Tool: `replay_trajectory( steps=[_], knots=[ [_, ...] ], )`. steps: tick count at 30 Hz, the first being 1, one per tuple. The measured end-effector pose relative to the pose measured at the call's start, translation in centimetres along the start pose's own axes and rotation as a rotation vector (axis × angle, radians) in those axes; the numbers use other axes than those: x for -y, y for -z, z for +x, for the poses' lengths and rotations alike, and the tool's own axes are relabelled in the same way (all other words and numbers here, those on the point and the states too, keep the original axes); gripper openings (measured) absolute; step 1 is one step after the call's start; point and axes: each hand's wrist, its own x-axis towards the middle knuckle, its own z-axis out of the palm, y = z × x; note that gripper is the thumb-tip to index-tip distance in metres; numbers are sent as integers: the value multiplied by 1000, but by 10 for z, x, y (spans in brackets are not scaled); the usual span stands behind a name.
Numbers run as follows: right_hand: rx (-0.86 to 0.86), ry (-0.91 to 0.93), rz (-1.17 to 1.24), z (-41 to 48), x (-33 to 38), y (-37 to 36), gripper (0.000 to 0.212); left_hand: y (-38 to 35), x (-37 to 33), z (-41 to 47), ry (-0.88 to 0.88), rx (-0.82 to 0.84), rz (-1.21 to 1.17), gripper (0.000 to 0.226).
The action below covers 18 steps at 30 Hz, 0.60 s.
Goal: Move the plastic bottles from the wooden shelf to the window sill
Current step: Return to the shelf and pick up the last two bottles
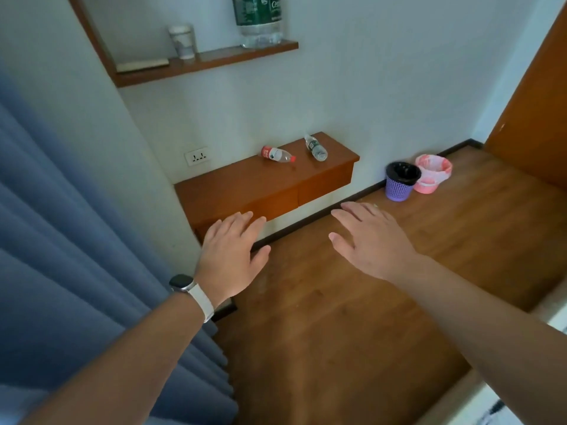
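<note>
Two small plastic bottles lie on their sides on the low wooden shelf (233, 187) fixed to the wall: a red-labelled bottle (277, 154) and, to its right, a green-labelled bottle (316, 147). My left hand (231, 251), with a watch on its wrist, hovers open in front of the shelf's near corner. Out over the floor, my right hand (369, 237) is open with fingers spread. Both hands hold nothing and are well short of the bottles. No window sill is in view.
A higher wall shelf (214, 61) carries a large green-labelled water jug (257, 21) and a cup (183, 41). A blue curtain (76, 240) hangs at the left. A purple bin (400, 180) and a pink bin (431, 173) stand on the wooden floor by the wall.
</note>
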Motion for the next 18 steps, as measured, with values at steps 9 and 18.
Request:
replay_trajectory(
  steps=[9, 18],
  knots=[
    [12, -81, 18, 47, -24, -14, 59, -24, 19, 72, -89, 2, -2, 68],
    [16, -140, -37, 148, -15, -29, 56, -52, 74, 176, -183, -56, -100, 62]
  ],
)
